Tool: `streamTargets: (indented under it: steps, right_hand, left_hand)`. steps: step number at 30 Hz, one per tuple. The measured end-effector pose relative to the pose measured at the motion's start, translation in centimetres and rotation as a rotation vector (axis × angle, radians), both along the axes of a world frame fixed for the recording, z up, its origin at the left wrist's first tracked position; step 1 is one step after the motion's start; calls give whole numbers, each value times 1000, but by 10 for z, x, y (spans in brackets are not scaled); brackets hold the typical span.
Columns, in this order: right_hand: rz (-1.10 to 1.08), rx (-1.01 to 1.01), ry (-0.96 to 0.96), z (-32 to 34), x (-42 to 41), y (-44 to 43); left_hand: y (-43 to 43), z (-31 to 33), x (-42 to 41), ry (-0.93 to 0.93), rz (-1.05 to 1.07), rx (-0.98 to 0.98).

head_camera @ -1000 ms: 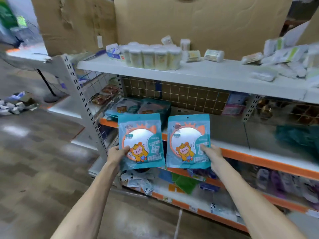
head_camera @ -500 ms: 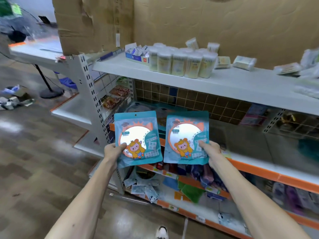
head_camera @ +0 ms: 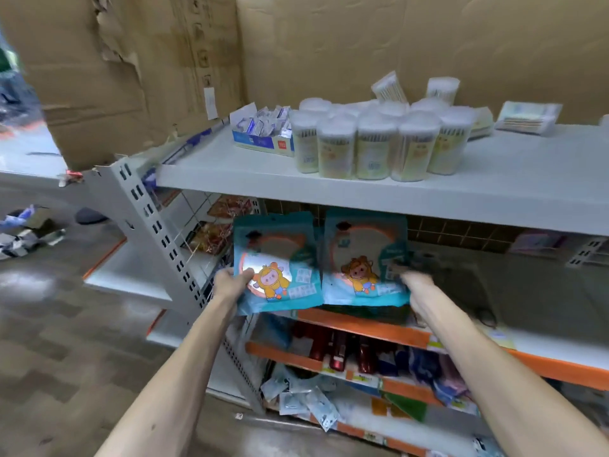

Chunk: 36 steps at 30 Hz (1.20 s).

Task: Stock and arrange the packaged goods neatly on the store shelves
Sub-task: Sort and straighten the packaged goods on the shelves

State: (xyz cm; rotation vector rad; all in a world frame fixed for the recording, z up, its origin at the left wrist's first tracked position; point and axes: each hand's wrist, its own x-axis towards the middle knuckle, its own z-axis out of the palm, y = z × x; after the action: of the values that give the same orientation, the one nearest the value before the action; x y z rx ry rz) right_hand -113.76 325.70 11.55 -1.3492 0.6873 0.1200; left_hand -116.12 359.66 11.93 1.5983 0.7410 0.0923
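Observation:
I hold two teal packets, each with a cartoon figure and an orange ring. My left hand (head_camera: 230,283) grips the left packet (head_camera: 276,262) by its lower left edge. The right packet (head_camera: 364,258) is gripped at its right edge by my right hand (head_camera: 417,285). Both packets stand upright, side by side, at the front of the middle shelf (head_camera: 372,329) with the orange lip, just under the white top shelf (head_camera: 362,196). More teal packets lie dimly behind them.
Several cotton-swab tubs (head_camera: 375,143) and a small blue-and-white box (head_camera: 263,133) stand on the top shelf. The grey perforated upright (head_camera: 158,225) is left of my hands. Red bottles (head_camera: 336,352) and loose sachets (head_camera: 306,400) fill the lower shelves. Cardboard covers the wall behind.
I have stepped closer, and both packets have moved forward and up to the mouth of the middle shelf. Each hand keeps its grip on its packet.

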Motion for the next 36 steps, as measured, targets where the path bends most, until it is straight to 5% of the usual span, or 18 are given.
streamTargets:
  steps: [8,20,22,27,36]
  right_hand:
    - [2,6,50,-1,32,4]
    - [-50,-27,116,-33,41,38]
    - [-31,-205,111,-39,44,44]
    - [119,-1054,72,-43,45,57]
    - [354,-1402,305,-26,13,74]
  left_hand:
    - [20,1,62,49,-69,202]
    - [38,-18,98,82,-231,236]
    - [40,-22,100,101,-273,329]
    - [38,-33,101,65,-375,533]
    - [58,-53,113,155,-470,740]
